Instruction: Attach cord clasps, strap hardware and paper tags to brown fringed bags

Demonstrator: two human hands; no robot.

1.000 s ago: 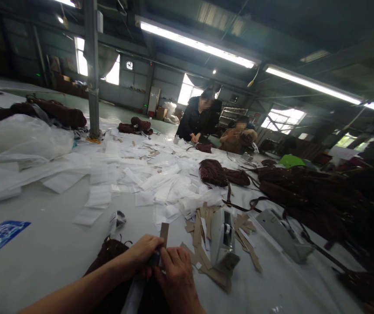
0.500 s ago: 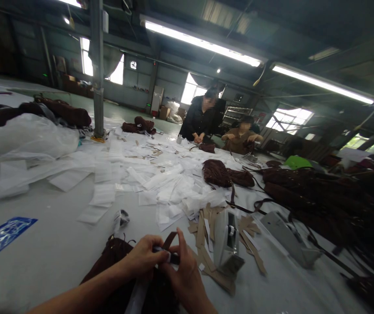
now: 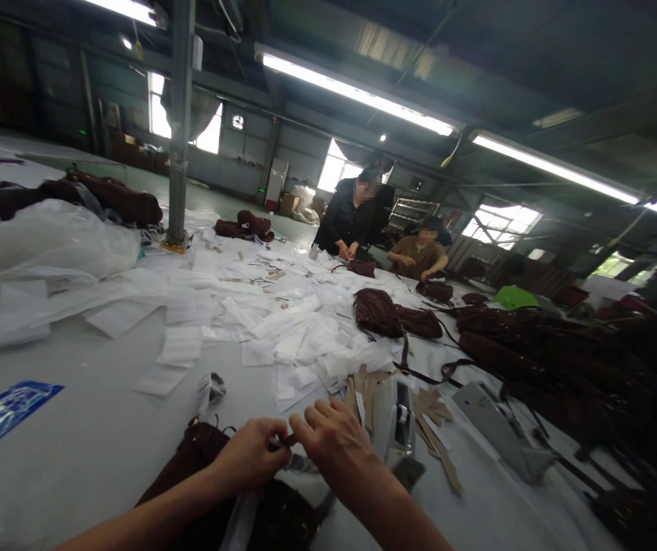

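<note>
A dark brown bag (image 3: 182, 467) lies on the table right in front of me, partly under my forearms. My left hand (image 3: 253, 453) is closed over the bag, pinching a brown strap (image 3: 290, 440) at a pale-wrapped part. Close against it, my right hand (image 3: 331, 440) has its fingers closed on the strap's end, knuckles upward. Most of the strap is hidden by my fingers. A pale strip (image 3: 240, 520) runs down across the bag below my left hand. Beyond the bag's top, a strap loop in clear wrapping (image 3: 211, 390) rests on the table.
Right of my hands stand a grey tape dispenser (image 3: 383, 413) and another grey dispenser (image 3: 495, 428), with tan strips (image 3: 440, 448) around them. White sheets (image 3: 299, 337) cover the table's middle. Brown bags (image 3: 535, 337) pile up at right. Two people work across the table.
My right hand has turned over, from fingers raised beside the strap to knuckles up with its end pinched. The upright strap tip has gone down between my hands. The seated co-worker's hands moved lower.
</note>
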